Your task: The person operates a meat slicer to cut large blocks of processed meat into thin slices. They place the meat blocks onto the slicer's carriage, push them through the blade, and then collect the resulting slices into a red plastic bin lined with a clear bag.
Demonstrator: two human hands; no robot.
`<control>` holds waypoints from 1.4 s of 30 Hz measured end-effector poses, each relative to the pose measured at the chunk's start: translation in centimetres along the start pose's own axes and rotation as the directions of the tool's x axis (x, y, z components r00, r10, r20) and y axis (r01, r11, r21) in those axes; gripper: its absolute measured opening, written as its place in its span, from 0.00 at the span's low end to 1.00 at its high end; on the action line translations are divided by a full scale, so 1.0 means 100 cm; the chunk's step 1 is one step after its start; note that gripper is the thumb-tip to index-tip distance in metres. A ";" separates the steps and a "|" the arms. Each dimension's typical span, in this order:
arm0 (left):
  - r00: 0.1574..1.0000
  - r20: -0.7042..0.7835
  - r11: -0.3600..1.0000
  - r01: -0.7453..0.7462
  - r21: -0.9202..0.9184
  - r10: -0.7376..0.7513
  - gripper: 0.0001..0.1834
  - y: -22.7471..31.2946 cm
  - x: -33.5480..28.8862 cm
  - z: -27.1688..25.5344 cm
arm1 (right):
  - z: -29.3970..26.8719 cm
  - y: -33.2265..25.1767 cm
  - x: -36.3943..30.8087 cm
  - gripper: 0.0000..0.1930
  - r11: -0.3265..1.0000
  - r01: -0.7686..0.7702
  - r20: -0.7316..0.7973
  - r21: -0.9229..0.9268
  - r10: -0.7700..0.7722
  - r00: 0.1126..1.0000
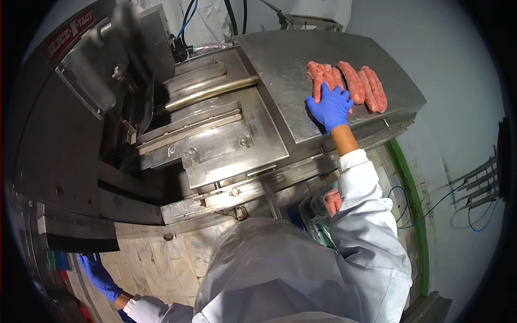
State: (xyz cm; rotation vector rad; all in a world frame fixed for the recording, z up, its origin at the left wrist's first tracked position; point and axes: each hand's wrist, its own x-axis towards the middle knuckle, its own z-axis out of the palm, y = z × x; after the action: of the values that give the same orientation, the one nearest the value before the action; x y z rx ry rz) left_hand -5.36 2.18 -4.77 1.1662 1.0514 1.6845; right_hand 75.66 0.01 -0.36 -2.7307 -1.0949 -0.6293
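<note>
My right hand (329,107), in a blue glove, lies over the nearest of several long pink pieces of raw meat (352,83) with its fingers spread. These pieces lie side by side on the steel table (285,64) at the upper right; the hand covers part of the ones on the left. Low at the far left, my left hand (99,277), also blue-gloved, reaches up to the lower edge of the slicing machine (59,145). Its fingers look stretched out, with the tips close under a dark panel (81,242); nothing shows in them.
Between machine and table runs a steel carriage bed (231,156) with bars and rails. Below the table, beside my right sleeve, a plastic-lined bin (318,215) holds more pink meat. A metal rack (479,183) hangs at the right wall, with a blue hose (431,210) near it.
</note>
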 end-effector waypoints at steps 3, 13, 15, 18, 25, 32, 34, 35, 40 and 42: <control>1.000 0.007 1.000 -0.002 0.021 0.002 0.31 0.003 0.000 0.003 | -0.004 0.017 0.012 0.42 0.983 -0.113 0.111 0.145 0.097 0.989; 1.000 -0.015 0.988 0.025 0.152 -0.023 0.31 0.016 -0.007 0.016 | 0.019 0.040 0.043 0.45 0.968 -0.084 0.285 0.235 0.014 0.958; 1.000 0.003 0.991 0.023 0.131 -0.024 0.31 0.009 0.002 0.013 | 0.047 0.084 0.068 0.38 0.880 0.008 0.203 0.475 -0.118 0.972; 1.000 0.005 0.994 0.004 0.111 -0.005 0.31 0.001 0.003 -0.002 | 0.067 0.118 0.050 0.33 0.748 -0.005 0.186 0.664 -0.159 0.970; 0.998 0.058 0.992 -0.021 0.128 0.013 0.32 0.009 -0.001 0.000 | 0.012 0.078 0.042 0.31 0.788 -0.251 0.451 0.563 -0.038 0.892; 1.000 0.013 0.994 -0.018 0.111 0.016 0.31 0.012 -0.004 0.016 | 0.018 0.069 0.035 0.28 0.946 0.126 -0.275 0.297 -0.041 0.960; 1.000 0.024 0.995 -0.015 0.102 0.012 0.31 0.008 -0.002 0.000 | -0.008 0.064 0.028 0.27 0.911 0.213 -0.302 0.352 -0.105 0.948; 0.999 0.018 0.989 -0.034 0.142 0.031 0.31 0.009 -0.007 -0.007 | -0.024 0.058 0.024 0.28 0.882 0.293 -0.269 0.369 -0.200 0.942; 0.999 -0.029 0.989 -0.031 0.146 0.035 0.30 0.000 -0.004 0.007 | -0.046 0.082 0.016 0.29 0.552 -0.126 0.144 0.825 0.010 0.989; 0.999 -0.022 0.989 -0.035 0.141 0.038 0.30 0.004 -0.006 0.012 | -0.070 0.045 -0.001 0.27 0.450 -0.138 0.155 0.883 -0.001 0.988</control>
State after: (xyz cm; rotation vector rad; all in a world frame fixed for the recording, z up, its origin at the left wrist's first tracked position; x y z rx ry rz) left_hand -4.15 1.68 -4.33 1.2644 1.1865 1.6787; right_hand 76.37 -5.26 6.10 -1.8323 -0.9260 0.1815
